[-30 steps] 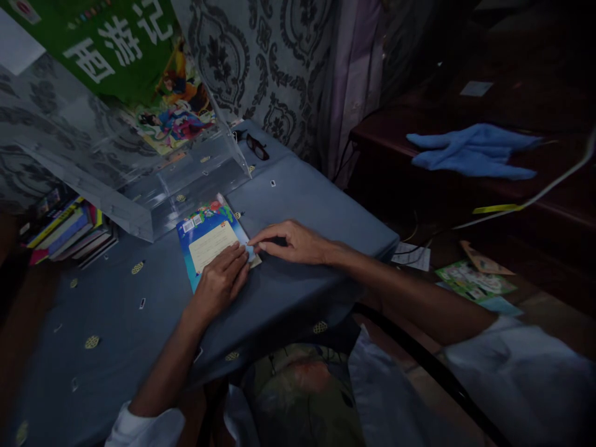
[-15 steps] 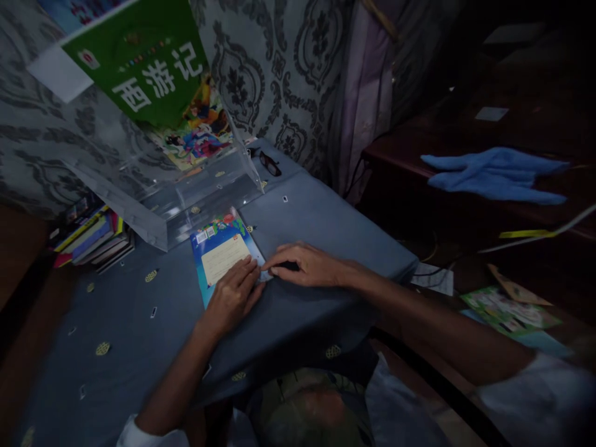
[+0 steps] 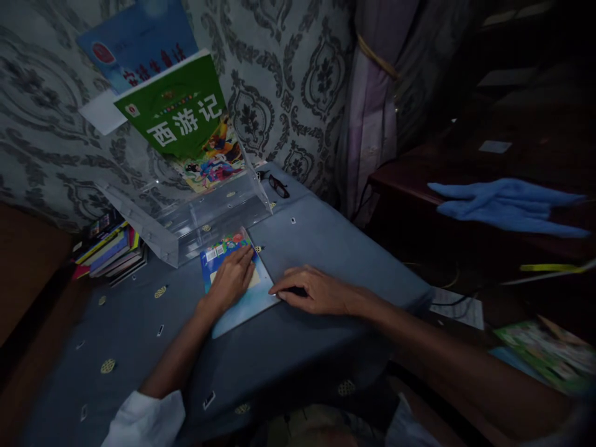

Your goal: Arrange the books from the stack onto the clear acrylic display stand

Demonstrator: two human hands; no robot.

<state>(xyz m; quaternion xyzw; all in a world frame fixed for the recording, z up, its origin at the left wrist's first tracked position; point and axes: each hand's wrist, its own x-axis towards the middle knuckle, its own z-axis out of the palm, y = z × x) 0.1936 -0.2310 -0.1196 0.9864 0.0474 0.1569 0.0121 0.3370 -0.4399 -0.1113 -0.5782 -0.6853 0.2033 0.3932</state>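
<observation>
While left hand [image 3: 233, 276] lies on blue rectangular paperback [image 3: 243, 310], fingers together | right hand [image 3: 313, 290] touches its corner | clamping indeterminable

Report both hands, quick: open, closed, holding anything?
Left hand: open, resting on the blue paperback book, not gripping it.
Right hand: fingertips at the book's right edge; whether they pinch it cannot be told.

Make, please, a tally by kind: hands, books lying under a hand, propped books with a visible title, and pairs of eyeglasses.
Hands (left hand, right hand): 2
Lying book: 1
Propped books (green book, blue book): 2
Eyeglasses: 1
Total: 6
</observation>
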